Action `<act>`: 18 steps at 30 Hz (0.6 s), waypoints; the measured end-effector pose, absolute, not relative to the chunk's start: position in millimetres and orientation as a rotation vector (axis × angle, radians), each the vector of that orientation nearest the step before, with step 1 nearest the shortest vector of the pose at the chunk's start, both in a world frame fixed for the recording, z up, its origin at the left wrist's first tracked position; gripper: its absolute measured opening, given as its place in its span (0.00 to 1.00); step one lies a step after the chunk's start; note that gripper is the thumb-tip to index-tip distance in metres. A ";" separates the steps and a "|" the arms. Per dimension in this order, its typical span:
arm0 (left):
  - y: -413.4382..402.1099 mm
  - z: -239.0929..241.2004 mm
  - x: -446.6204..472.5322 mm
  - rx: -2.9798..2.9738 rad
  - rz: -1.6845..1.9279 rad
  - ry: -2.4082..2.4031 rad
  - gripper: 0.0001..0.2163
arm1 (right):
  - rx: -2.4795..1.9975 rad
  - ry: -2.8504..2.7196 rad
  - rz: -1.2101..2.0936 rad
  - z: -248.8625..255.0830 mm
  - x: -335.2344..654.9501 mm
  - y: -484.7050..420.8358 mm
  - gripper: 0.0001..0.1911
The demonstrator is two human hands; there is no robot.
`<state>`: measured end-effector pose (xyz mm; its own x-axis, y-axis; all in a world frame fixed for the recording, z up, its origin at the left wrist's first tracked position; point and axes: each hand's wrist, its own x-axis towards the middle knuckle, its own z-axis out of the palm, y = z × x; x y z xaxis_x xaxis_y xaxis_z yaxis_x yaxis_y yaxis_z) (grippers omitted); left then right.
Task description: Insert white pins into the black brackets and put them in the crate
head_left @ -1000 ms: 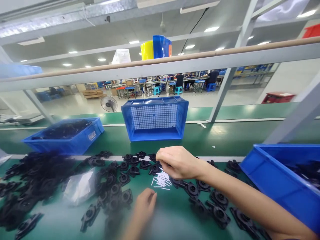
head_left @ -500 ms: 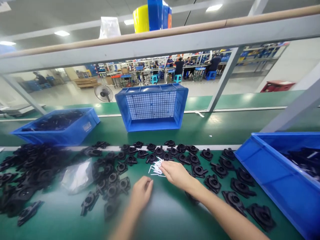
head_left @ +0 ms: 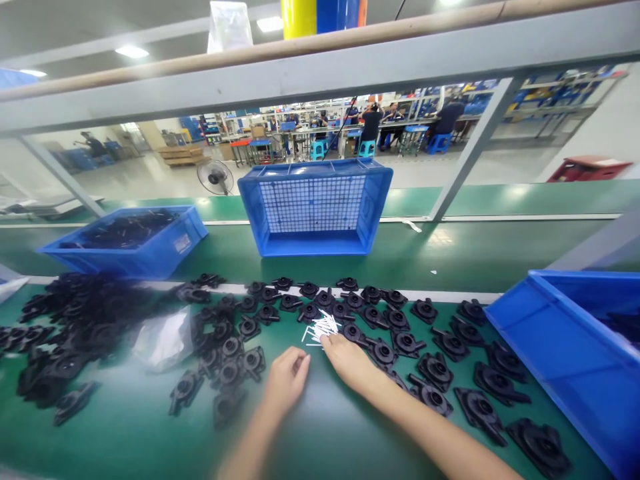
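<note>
A small heap of thin white sticks (head_left: pixel 324 325) lies on the green work surface (head_left: pixel 320 427). My right hand (head_left: pixel 350 363) reaches to the near edge of that heap, its fingertips pressed together against the sticks; whether one is pinched is hidden. To the left of it, my left hand (head_left: pixel 286 379) hovers low with fingers curled in and thumb close to them, and I cannot see what is between them. Black round-bodied plastic parts (head_left: pixel 434 370) with side spouts lie in loose rows around the heap, several just right of my right hand.
A clear plastic bag (head_left: pixel 165 340) lies at left beside piled black parts (head_left: pixel 75 313). Behind are a filled blue crate (head_left: pixel 175 257) and a blue crate on its side (head_left: pixel 320 245). Another blue crate (head_left: pixel 555 353) stands at right. A metal rail (head_left: pixel 320 77) crosses above; people sit beyond.
The camera view has shifted, so the scene sits slightly farther right in the picture. My right hand has drawn back a little to the near edge of the white sticks. My left hand stays curled.
</note>
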<state>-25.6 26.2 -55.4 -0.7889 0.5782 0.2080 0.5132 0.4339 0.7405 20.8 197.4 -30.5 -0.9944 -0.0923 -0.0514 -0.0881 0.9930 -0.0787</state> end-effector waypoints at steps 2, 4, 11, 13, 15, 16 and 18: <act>27.2 -55.5 -24.9 0.996 1.296 2.594 0.12 | -0.141 3.073 -0.129 -34.4 22.3 197.7 0.16; 26.7 -54.3 -25.5 1.022 1.286 2.608 0.11 | -0.171 3.070 -0.247 -38.8 26.1 197.5 0.15; -18.0 -35.1 -51.7 0.767 1.058 3.132 0.09 | -0.251 2.947 -1.174 -48.8 43.6 174.6 0.07; -37.2 -32.8 -58.9 0.588 0.877 3.193 0.10 | -0.223 2.816 -1.384 -58.4 44.5 163.0 0.07; -51.6 -34.9 -62.7 0.462 0.694 3.153 0.07 | -0.155 2.683 -1.567 -71.8 42.6 153.2 0.06; -56.2 -37.0 -63.6 0.420 0.633 3.122 0.06 | -0.116 2.619 -1.657 -78.5 41.0 149.7 0.05; -60.1 -40.5 -63.8 0.392 0.608 3.082 0.07 | -0.054 2.493 -1.852 -89.1 37.0 146.9 0.03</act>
<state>-63.8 -60.1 -40.5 -0.9691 0.2363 0.0708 0.2455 0.8957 0.3707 37.0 146.9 -89.1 -0.9988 -0.0490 -0.0079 -0.0065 0.2885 -0.9575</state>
